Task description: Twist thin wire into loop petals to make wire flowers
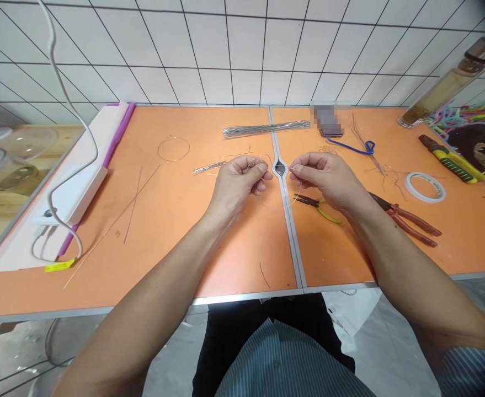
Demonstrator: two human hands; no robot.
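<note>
My left hand (242, 179) is over the table near its middle seam, thumb and fingertips pinched on a thin wire (292, 203). My right hand (325, 175) pinches the same wire a little to the right, across the seam. Between the hands the wire bows down in a faint loop. Beneath my right hand lie small pliers (328, 215) with a yellow handle. Red-handled pliers (416, 221) rest by my right forearm, which partly covers them. Close to my left hand is a short bundle of wires (208, 167).
A long wire bundle (262, 130) lies at the back. Left are a wire ring (173, 161), loose wires (116, 227) and a white power strip (79, 193). Right are a blue wire (350, 147), a tape roll (411, 192), a utility knife (453, 160) and a bottle (443, 91).
</note>
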